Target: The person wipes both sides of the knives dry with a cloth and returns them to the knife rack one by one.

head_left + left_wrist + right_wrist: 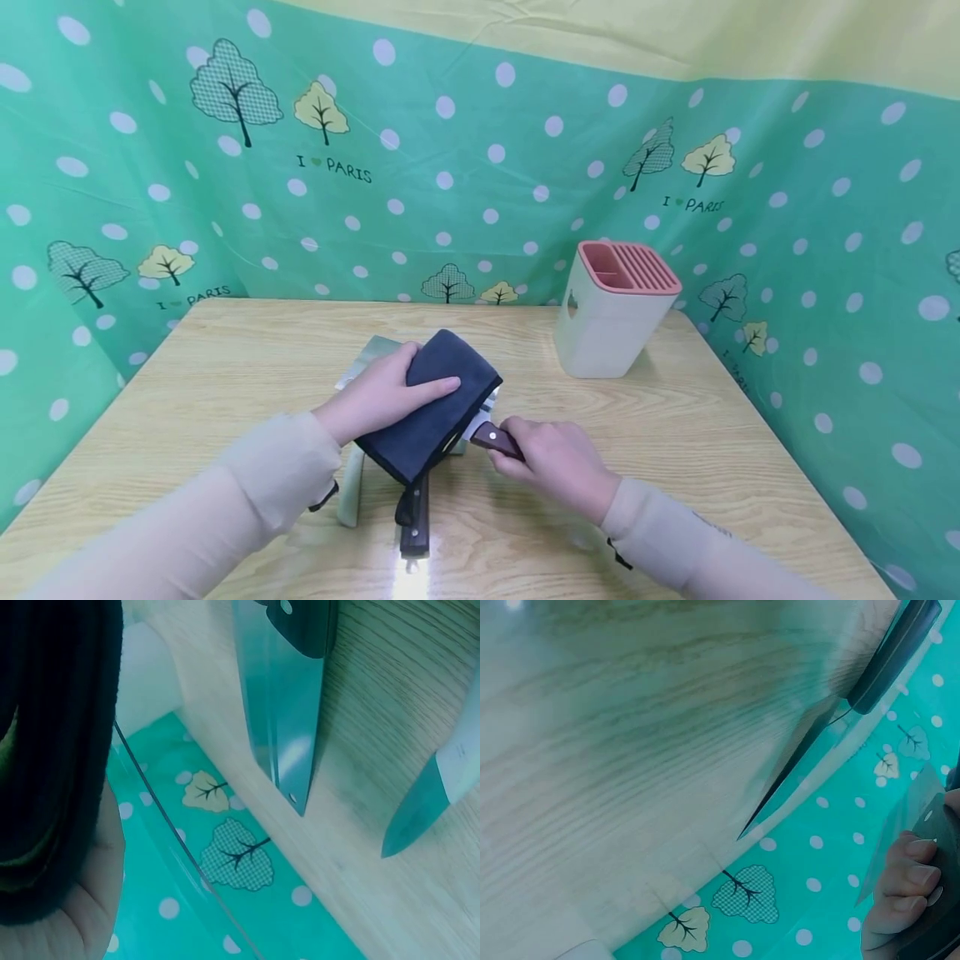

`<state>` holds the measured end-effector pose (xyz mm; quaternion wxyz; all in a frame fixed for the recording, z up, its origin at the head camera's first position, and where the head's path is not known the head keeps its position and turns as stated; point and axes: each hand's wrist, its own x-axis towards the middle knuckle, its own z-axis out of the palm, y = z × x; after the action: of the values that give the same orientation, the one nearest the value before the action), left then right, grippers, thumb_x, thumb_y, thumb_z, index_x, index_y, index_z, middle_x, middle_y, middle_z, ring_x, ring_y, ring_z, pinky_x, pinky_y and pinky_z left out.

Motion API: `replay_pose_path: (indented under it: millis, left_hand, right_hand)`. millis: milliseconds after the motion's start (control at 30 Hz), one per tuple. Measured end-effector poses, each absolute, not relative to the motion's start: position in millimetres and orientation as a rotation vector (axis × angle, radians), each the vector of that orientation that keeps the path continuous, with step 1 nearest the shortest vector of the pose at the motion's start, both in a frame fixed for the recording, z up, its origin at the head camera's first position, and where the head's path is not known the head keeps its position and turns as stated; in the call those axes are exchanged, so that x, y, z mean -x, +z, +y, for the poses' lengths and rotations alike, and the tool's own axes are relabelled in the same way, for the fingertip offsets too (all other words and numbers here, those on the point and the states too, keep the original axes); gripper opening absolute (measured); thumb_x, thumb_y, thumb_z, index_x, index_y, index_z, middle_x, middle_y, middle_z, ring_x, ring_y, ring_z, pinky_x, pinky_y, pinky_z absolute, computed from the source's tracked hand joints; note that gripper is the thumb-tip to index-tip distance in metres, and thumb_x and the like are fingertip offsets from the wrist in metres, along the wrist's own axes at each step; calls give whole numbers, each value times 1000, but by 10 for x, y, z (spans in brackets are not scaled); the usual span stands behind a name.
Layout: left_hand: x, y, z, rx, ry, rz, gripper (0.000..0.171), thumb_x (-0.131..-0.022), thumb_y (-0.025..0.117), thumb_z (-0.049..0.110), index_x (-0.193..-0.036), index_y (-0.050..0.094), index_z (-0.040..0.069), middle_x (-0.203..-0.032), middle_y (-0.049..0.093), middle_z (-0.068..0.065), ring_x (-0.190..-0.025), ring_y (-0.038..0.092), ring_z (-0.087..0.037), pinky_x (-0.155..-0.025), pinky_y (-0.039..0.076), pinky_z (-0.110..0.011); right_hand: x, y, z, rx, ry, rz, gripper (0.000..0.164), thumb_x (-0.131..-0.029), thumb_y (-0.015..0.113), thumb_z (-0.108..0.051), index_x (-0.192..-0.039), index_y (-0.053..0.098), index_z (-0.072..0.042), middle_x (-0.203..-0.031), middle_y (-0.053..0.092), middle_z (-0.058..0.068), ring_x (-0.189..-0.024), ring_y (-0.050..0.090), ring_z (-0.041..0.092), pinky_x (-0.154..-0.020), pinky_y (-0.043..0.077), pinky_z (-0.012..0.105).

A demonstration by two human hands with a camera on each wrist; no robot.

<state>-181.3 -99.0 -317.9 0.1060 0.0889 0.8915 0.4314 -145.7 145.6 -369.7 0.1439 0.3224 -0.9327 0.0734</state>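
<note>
My left hand (386,387) holds a folded dark navy cloth (450,375), thumb across its upper face. The cloth's thick folds (56,750) fill the left side of the left wrist view. With my right hand (558,462) I grip a knife by its brown riveted handle (497,439). Its blade runs up to the cloth's right edge, and the cloth hides most of it in the head view. Below the cloth, a second knife's dark handle (415,529) lies on the table. Beside it is a pale green handle (350,492); a green blade (369,354) shows behind my left hand.
A white knife holder (611,325) with a pink slotted top stands at the back right of the wooden table (247,350). A green dotted curtain (450,167) with printed trees hangs behind the table and along its sides.
</note>
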Motion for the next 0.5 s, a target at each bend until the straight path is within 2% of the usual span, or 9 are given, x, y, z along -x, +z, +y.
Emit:
replay_pose_path:
  millis: [500]
  left_hand:
    - [1855,-3240,-865,-178,1419,2576,66,-76,62,61,-118,45,14,-85,59,-10,-59,60,-21,-54,50,-34]
  right_hand:
    - [1501,-3675,1357,-1011,184,-2629,27,-85,56,-43,-73,47,-21,-55,39,-16,-43,33,0,-37,22,19]
